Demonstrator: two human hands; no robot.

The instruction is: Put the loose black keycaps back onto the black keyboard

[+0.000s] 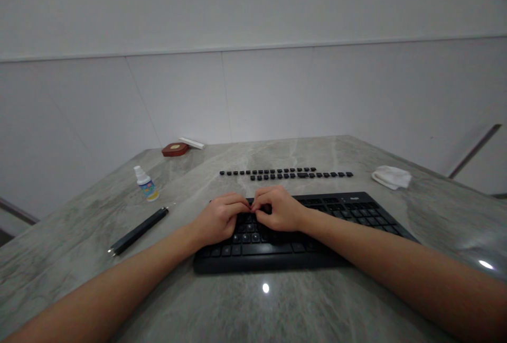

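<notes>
A black keyboard (265, 263) lies in front of me, its right end angled away. Over its upper left rows, my left hand (222, 219) is closed, with thumb and fingers drawn together. My right hand (280, 210) is closed in a pinch, its fingertips meeting those of the left. Whatever sits between the fingertips is too small and covered to make out. Both hands hide part of the keys beneath them. Beyond the keyboard, several loose black keycaps (303, 176) are lined up in two rows.
On the left of the grey marbled table (190, 300) are a small white-capped bottle (148, 187) and a long black bar-shaped tool (138, 231). A reddish-brown case (175, 149) and a white strip (192, 143) lie at the back. A folded white cloth (392, 177) lies on the right.
</notes>
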